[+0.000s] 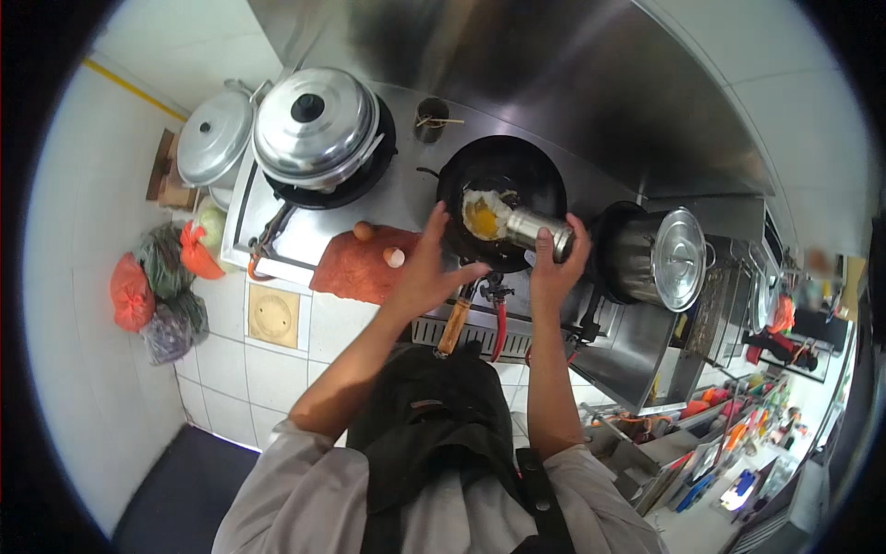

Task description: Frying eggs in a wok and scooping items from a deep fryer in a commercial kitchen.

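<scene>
An egg with a broken yolk (484, 216) lies in the black wok (516, 163), its white partly set. My right hand (558, 257) grips a metal shaker (534, 230), tilted on its side over the wok, its far end near the egg. My left hand (439, 260) is at the wok's left rim with fingers spread, holding nothing. The wok's wooden handle (455, 325) points toward me. To the left of that hand, on a reddish-brown cloth (346, 266), are a brown egg (363, 230) and an opened eggshell (394, 257).
A lidded steamer pot (311, 131) stands on the left burner, another lidded pot (216, 138) beyond it. On the right is a tall steel pot (633, 253) with a tilted lid. A metal cup (432, 121) holds sticks behind. Bagged produce (165, 253) lies on the left floor.
</scene>
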Demonstrator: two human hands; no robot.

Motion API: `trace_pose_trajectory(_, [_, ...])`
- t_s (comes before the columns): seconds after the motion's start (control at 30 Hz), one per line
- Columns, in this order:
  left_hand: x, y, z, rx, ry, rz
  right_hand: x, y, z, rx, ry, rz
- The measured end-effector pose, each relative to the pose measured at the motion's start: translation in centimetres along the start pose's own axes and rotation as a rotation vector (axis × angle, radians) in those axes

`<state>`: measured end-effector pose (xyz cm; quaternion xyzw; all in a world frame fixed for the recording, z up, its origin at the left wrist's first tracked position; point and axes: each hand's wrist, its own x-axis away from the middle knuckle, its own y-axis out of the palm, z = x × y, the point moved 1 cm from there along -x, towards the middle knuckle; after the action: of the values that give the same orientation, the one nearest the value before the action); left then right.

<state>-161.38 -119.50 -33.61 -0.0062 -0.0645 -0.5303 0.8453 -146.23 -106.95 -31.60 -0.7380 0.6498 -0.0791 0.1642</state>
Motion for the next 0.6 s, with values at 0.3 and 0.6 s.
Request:
trace_pose_trajectory(0.3, [12.4, -12.4, -6.8, 0.073, -0.341, 0.315, -2.4, 3.1, 4.2, 0.695, -0.308, -0.133])
trace_pose_trajectory(0.6, [13.2, -11.0, -5.6, 0.126, -0.379, 0.256, -2.7, 2.3, 2.9, 0.715, -0.356, -0.090])
